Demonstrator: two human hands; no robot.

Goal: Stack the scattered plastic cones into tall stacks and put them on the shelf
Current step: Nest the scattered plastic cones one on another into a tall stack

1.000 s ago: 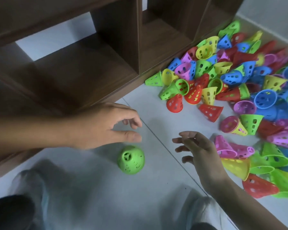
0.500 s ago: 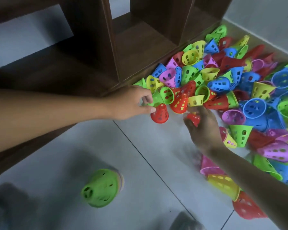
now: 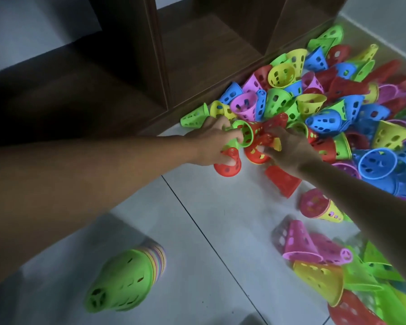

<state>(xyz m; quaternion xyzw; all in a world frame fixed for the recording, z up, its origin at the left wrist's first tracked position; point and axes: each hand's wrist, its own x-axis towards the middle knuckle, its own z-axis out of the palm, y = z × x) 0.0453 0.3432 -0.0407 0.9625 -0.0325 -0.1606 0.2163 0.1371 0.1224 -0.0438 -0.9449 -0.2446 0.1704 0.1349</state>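
Note:
A big heap of perforated plastic cones (image 3: 338,109) in several colours lies on the tiled floor beside a dark wooden shelf (image 3: 197,62). My left hand (image 3: 211,144) grips a green cone (image 3: 245,134) at the heap's near edge, and a red cone (image 3: 227,164) lies under its fingers. Right beside it, my right hand (image 3: 291,148) holds a red cone (image 3: 258,153). A stack of cones topped in green (image 3: 124,282) stands on the floor at the lower left, apart from both hands.
More loose cones, among them pink (image 3: 298,242), yellow (image 3: 319,280) and red (image 3: 283,181), lie on the floor under my right forearm. The shelf's open compartments are at the top, divided by an upright panel (image 3: 157,55).
Both hands have reached from the floor near the green-topped stack up to the heap's near edge and closed on cones. The view has shifted, so the stack now sits lower left.

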